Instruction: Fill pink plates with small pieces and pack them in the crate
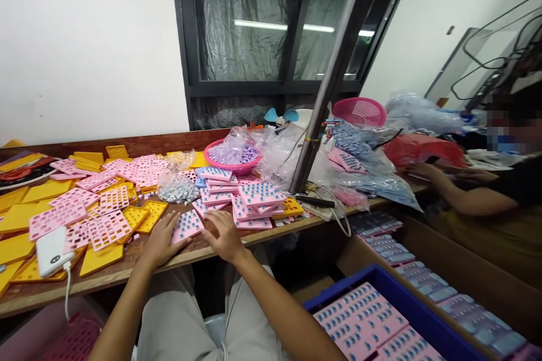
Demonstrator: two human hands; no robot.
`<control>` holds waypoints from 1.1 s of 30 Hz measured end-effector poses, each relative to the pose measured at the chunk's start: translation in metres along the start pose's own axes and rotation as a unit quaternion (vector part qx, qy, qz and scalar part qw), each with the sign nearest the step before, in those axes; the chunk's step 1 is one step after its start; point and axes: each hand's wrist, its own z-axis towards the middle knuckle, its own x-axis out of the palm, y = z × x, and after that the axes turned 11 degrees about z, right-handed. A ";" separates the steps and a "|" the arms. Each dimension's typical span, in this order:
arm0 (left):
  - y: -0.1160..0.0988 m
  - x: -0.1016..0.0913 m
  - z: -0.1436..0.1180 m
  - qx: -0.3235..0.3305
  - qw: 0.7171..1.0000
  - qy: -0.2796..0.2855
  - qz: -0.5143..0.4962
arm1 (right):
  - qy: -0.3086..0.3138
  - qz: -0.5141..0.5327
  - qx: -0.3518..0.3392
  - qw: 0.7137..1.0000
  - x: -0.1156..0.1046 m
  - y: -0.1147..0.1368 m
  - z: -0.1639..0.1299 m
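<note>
Both hands lie flat, neither grip closed: left hand [163,240] and right hand [224,235] touch the pink tray [187,225] at the table's [127,268] near edge. A careless nudge could tip it off, scattering its small blue pieces.

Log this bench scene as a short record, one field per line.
left hand: left hand rests on the pink tray
right hand: right hand touches the same tray's right edge
tray contents: small blue pieces in rows
behind it: stack of filled pink trays
left of it: empty pink and yellow trays, white power bank
lower right: blue crate of filled trays
far right: another person's arm
</note>
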 end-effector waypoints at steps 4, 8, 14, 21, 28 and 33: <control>-0.006 -0.010 0.000 -0.042 0.999 0.005 0.023 | -0.212 -0.008 0.055 0.976 -0.075 -0.031 -0.014; -0.011 -0.017 0.000 -0.077 0.997 0.002 0.031 | -0.302 -0.049 0.155 0.939 -0.152 -0.088 -0.025; -0.040 -0.027 0.026 -0.091 0.989 -0.099 -0.062 | -0.102 -0.062 0.190 0.974 -0.169 -0.133 -0.034; -0.101 -0.065 0.146 0.007 0.981 -0.153 -0.122 | -0.105 -0.116 0.141 0.977 -0.136 -0.123 -0.016; -0.149 -0.046 0.202 0.107 0.987 -0.021 -0.115 | -0.127 -0.082 0.158 0.976 -0.118 -0.106 -0.006; -0.152 -0.025 0.195 0.108 0.982 0.010 -0.157 | -0.178 0.003 0.182 0.967 -0.169 -0.157 0.031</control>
